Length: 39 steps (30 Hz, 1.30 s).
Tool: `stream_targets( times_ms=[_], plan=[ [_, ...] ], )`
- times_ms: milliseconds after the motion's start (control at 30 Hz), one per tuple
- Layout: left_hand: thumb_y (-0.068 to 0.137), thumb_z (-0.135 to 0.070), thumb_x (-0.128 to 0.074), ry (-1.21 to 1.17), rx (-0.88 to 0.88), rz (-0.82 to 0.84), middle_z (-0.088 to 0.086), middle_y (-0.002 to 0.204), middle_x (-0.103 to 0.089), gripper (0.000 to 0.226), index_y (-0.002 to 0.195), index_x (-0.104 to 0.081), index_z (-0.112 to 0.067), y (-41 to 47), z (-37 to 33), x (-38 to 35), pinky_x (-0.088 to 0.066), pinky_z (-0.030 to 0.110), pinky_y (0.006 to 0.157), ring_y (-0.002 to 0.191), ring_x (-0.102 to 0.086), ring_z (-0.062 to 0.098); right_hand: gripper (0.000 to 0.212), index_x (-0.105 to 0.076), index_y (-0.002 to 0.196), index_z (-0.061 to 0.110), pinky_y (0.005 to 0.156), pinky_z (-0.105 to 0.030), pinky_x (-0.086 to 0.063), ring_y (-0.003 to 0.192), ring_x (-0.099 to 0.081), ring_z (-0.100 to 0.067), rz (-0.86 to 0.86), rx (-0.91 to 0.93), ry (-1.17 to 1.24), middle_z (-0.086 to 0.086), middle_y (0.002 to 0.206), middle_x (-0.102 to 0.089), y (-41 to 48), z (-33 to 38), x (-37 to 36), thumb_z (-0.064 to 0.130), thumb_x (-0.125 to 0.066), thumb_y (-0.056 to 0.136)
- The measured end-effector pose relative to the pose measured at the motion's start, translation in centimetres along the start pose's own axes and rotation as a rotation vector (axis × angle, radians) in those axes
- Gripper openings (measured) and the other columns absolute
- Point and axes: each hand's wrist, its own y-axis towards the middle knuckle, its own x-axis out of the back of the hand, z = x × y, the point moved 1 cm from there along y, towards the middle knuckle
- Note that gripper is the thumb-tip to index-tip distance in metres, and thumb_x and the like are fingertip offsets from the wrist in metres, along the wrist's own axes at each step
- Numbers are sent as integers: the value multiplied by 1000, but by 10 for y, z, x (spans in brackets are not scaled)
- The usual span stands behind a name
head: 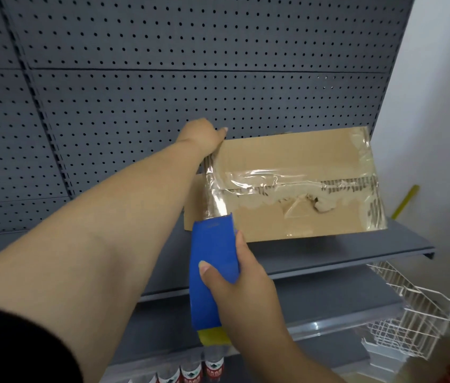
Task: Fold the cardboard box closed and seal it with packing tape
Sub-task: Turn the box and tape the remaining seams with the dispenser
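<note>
**Tape drawn across the box's left end**

The cardboard box [295,186] lies flaps-shut on the grey shelf [329,252], old clear tape crinkled along its centre seam. The left hand [204,139] presses the far left corner, fingers curled over the edge. The right hand [241,286] is wrapped around the blue tape dispenser [212,272], a clear strip [214,189] stretching up the box's left end. A white wire basket [411,322] hangs lower right; what it holds cannot be told.

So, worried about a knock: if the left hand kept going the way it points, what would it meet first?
Probably the grey pegboard back panel: the left hand at the cardboard box's far corner points toward it, though depth is unclear.
</note>
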Motion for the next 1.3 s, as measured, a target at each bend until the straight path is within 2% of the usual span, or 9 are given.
stream_targets(
  times_ms=[100, 300, 400, 533, 667, 867, 1067, 1200, 1300],
  plan=[
    [99, -46, -23, -7, 39, 28, 12, 82, -54, 62, 88, -59, 3, 9, -6, -8, -39, 31, 71, 83, -51, 27, 76, -5, 148, 41, 57, -13, -40, 70, -48, 2, -23, -20, -36, 9, 96, -49, 11, 0, 10, 43, -52, 90],
    [91, -64, -25, -23, 202, -156, 17, 128, -48, 71, 122, -52, -6, 14, -9, -17, -42, 45, 93, 117, -45, 32, 76, -5, 148, 41, 72, -21, -44, 79, -52, -5, -45, -11, -13, 8, 101, -49, 25, 4, 16, 42, -53, 90],
    [93, -60, -26, 56, 135, -284, 15, 121, -52, 64, 118, -53, -8, 6, -12, -19, -40, 41, 84, 110, -49, 33, 77, -4, 147, 43, 69, -14, -39, 75, -48, -4, -15, -6, -1, 8, 110, -54, 22, 6, 6, 42, -55, 89],
    [95, -57, -22, 135, 103, -223, 13, 106, -62, 61, 103, -59, -8, 12, -17, -18, -39, 34, 69, 96, -57, 30, 79, 0, 146, 44, 60, -11, -37, 66, -43, -6, 20, -9, 19, 7, 115, -55, 18, 10, -6, 43, -54, 89],
    [96, -54, -25, 209, 73, -224, 11, 95, -62, 56, 100, -59, -9, 10, -18, -16, -37, 31, 66, 88, -57, 29, 80, 2, 147, 43, 78, -21, -42, 83, -47, -7, -12, -23, 3, 7, 104, -51, 22, 2, -12, 43, -54, 90],
    [96, -53, -27, 367, -70, -276, 1, 54, -33, 55, 64, -39, -10, -8, -23, -8, -19, 23, 46, 44, -29, 16, 78, -1, 148, 41, 85, -27, -48, 90, -57, -13, -44, -25, -9, 4, 105, -58, 25, -5, -17, 42, -53, 90],
    [97, -51, -23, 479, -266, -313, 0, 52, -29, 57, 55, -28, -12, -36, -18, -10, -27, 31, 56, 45, -32, 19, 76, -4, 149, 36, 75, -25, -47, 72, -50, -9, -20, -73, -10, 2, 85, -50, 23, -10, -14, 39, -53, 91],
    [97, -50, -23, 372, -357, -217, 7, 78, -50, 56, 81, -54, -6, -50, -17, -22, -39, 35, 64, 72, -55, 28, 76, -5, 150, 33, 80, -26, -47, 84, -60, -14, -14, -111, -5, -5, 104, -64, 18, -17, -13, 37, -54, 92],
    [97, -49, -29, 200, -383, -139, 11, 86, -58, 47, 81, -48, -9, -49, -17, -24, -36, 33, 63, 78, -54, 28, 76, -5, 150, 32, 82, -27, -47, 84, -57, -16, -11, -117, -19, -7, 110, -64, 15, -18, -12, 37, -54, 92]
  ],
)
